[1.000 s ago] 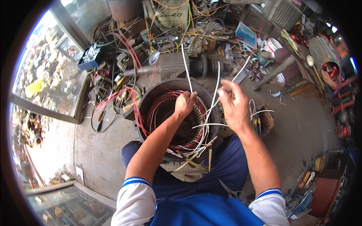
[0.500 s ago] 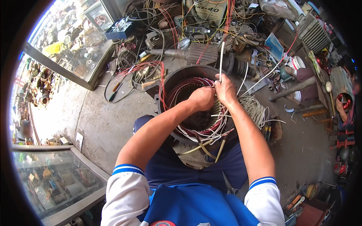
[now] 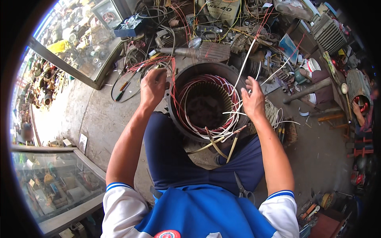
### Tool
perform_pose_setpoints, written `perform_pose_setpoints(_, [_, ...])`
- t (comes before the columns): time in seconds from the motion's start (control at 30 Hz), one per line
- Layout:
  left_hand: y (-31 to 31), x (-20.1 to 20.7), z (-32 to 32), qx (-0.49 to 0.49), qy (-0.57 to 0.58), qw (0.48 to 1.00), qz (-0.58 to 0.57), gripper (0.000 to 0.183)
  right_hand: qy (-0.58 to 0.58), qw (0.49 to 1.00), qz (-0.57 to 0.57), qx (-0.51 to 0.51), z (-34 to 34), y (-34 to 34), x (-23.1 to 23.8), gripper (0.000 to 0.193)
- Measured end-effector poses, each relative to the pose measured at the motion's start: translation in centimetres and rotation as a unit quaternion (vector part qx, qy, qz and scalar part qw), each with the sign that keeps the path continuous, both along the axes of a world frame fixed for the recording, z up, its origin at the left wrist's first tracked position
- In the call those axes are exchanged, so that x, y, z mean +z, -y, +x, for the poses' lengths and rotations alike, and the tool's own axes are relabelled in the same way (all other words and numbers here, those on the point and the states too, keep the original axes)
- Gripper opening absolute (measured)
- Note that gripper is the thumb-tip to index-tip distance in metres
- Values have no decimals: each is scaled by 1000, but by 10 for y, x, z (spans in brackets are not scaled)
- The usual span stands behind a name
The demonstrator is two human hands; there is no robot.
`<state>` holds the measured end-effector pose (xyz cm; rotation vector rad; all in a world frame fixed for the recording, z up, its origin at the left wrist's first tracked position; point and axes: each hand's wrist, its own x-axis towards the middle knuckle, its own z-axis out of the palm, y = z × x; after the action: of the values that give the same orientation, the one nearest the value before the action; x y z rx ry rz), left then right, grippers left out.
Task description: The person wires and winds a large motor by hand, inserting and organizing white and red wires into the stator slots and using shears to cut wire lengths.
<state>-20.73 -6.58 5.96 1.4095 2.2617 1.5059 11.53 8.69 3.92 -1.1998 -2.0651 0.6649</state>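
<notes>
A round motor stator [image 3: 173, 119] with a dark metal housing stands between my knees, its ring of windings wrapped in red and white leads [image 3: 190, 129]. My left hand [image 3: 153, 90] is raised off its left rim, beside the bundle of red wires [image 3: 173, 79]; its fingers are bent and slightly blurred, with nothing visible in them. Over the right rim my right hand [image 3: 254, 101] has its fingers apart, close to the white sleeved leads. One white sleeve [image 3: 247, 57] with a red wire out of its end slants up from the winding. Thick pale cables [image 3: 233, 148] stick out at the near rim.
Scissors [image 3: 243, 189] lie by my right thigh. A coil of white sleeving [image 3: 274, 113] is on the floor right of the stator. Motor parts [image 3: 212, 51] and tangled wires crowd the back. A glass cabinet [image 3: 59, 190] stands left. At far right a person's hand [image 3: 359, 115] touches another motor.
My hands have come apart from above the stator, the left moving left toward the red wires, the right moving right and down. The white sleeve they held is released and leans up to the right.
</notes>
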Motion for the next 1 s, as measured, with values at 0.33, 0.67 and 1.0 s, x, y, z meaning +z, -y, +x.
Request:
perform_pose_setpoints(0.33, [45,-63,-17,50,41,996,-55,23,214,964,114,-108,169,88,-39,37])
perform_pose_setpoints(0.67, [42,-73,-25,-38,12,985,-167,35,210,964,75,-143,168,101,-42,23])
perform_pose_setpoints(1.0, [60,-56,-24,-20,59,978,-201,53,207,965,64,-148,167,101,-44,22])
